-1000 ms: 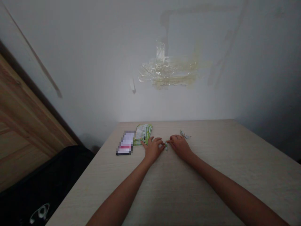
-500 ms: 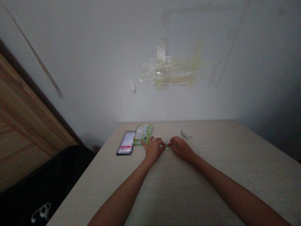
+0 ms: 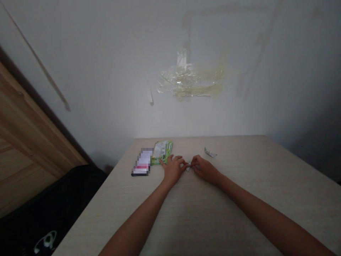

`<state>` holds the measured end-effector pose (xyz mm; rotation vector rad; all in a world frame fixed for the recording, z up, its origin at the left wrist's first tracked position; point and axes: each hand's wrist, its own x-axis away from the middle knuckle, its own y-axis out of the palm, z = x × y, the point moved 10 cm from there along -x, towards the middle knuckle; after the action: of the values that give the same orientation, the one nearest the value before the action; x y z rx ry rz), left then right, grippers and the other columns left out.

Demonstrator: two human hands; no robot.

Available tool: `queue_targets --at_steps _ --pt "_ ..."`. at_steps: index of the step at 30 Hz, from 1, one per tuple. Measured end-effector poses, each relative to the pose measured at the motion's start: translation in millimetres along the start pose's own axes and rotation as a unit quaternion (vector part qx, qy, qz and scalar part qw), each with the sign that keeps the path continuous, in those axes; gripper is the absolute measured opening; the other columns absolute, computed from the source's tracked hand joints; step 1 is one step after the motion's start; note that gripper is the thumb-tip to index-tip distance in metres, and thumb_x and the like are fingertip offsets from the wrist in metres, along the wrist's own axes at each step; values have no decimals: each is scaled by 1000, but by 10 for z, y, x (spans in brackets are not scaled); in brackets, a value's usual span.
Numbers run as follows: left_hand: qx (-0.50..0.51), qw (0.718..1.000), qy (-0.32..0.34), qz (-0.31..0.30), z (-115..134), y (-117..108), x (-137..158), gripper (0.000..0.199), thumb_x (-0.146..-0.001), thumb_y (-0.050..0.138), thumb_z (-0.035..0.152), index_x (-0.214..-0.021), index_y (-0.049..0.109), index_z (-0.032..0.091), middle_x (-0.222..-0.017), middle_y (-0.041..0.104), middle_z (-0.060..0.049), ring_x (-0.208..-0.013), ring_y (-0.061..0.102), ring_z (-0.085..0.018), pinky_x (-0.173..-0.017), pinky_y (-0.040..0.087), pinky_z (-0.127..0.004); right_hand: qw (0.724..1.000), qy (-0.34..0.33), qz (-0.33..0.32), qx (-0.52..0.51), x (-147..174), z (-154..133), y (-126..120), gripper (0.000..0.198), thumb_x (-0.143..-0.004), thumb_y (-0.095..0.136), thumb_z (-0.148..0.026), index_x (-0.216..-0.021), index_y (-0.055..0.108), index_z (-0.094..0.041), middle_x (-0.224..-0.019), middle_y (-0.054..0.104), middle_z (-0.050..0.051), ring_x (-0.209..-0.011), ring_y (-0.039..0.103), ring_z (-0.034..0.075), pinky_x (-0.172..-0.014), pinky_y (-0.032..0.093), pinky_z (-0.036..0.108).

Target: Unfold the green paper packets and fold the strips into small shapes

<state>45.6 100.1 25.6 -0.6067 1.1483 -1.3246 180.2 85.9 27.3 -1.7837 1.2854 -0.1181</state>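
My left hand [image 3: 173, 169] and my right hand [image 3: 204, 168] meet over the middle of the table, each closed in a pinch. Between their fingertips is a small, crumpled green-and-white wrapper [image 3: 188, 168], partly hidden by the fingers. The left hand's outer fingers spread beside a stack of green-and-white packets [image 3: 162, 151]. Beyond my right hand lies a folded, narrow piece of wrapper [image 3: 210, 153], apart from the hand.
A phone [image 3: 143, 162] with a blurred-out screen lies left of the packets. The pale wooden table [image 3: 253, 170] meets a wall [image 3: 106, 71] with peeling tape [image 3: 190, 81]. At left are a wooden panel [image 3: 21, 121] and a black bag-like item [image 3: 61, 199].
Both hands stay in nearly the same place, still pinching the small wrapper. The right fingers have shifted very slightly, and the camera view has moved a little.
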Motion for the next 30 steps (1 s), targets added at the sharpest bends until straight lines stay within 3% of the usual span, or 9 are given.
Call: queue_targets --at_steps 19,30 --pt "-2 1000 -16 -19 12 -12 9 14 -84 64 45 -92 73 38 -133 61 3 -136 34 -33 -108 4 -73 998 -20 -50 -18 63 -161 42 24 -84 52 -9 -104 45 -21 -101 68 8 -96 66 20 -89 49 36" --pt "8 1000 -4 1 -14 1 2 13 -83 64 46 -90 73 38 -130 63 6 -135 35 -33 -108 5 -73 997 -20 -62 -51 85 -199 32 20 -88 52 -13 -105 45 -22 -99 70 7 -94 67 20 -85 50 35"
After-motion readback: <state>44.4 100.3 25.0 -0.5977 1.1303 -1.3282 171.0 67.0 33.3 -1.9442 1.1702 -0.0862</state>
